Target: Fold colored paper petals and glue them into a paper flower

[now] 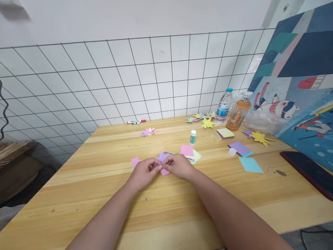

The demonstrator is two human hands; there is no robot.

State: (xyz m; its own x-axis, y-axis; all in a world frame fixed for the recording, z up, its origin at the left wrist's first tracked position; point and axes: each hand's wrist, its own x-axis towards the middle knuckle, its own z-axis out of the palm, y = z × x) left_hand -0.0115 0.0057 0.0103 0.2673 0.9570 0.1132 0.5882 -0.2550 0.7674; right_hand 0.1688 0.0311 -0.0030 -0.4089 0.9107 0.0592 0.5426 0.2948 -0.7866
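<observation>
Close together over the middle of the table, my left hand (146, 172) and my right hand (180, 165) pinch a small piece of folded purple paper (162, 157) between fingertips and thumbs. A pink paper piece (165, 172) shows just below the fingertips; whether it is joined to the purple one I cannot tell. To the left of my left hand lies a pink paper scrap (135, 161). Beside my right hand are a pink paper square (186, 150) and a pale green sheet (196, 156), with a pen-like silver item partly hidden behind the hand.
A glue stick (193, 138) stands upright, its white cap (232, 151) apart. Purple sheets (239, 148), a blue sheet (251, 164), a yellow-topped paper stack (225, 133), paper stars (259, 137), a water bottle (224, 107), an orange drink bottle (238, 113) and a phone-like dark object (307, 172) lie rightward.
</observation>
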